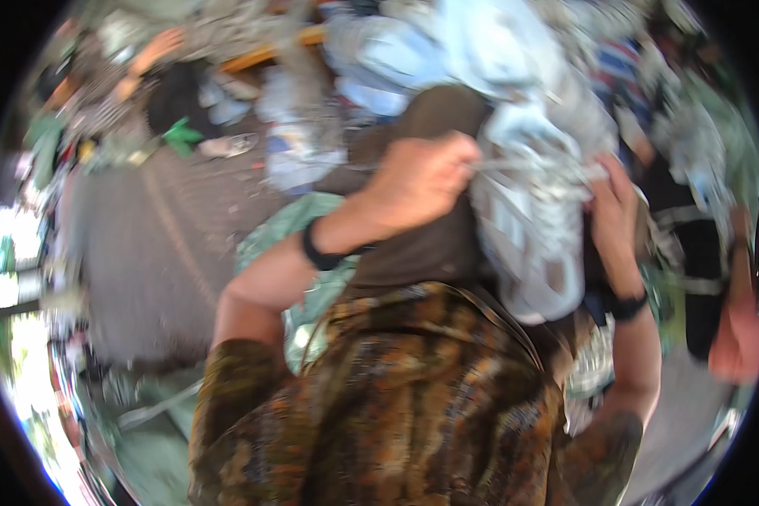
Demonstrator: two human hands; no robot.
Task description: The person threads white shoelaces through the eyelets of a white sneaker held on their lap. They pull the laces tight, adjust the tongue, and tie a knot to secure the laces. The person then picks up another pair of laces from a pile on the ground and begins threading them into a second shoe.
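A white sneaker (533,244) lies over my lap, beside my knee in brown trousers (430,244), its length running toward and away from me. My left hand (426,179) is closed in a pinch at the shoe's left side. From its fingertips a pale shoelace (506,164) stretches taut across to the shoe's lacing. On the opposite side my right hand (613,202) pinches another part of the lace, close to the shoe's edge. Motion blur hides the exact grip of the fingers and how the laces are threaded.
Clear plastic bags with pale contents (497,51) are heaped just beyond the shoe. A green bag (312,211) lies by my left forearm. Another shoe (228,146) rests on the brown ground sheet (143,253). Other people's arms show at far left (156,51) and right (738,329).
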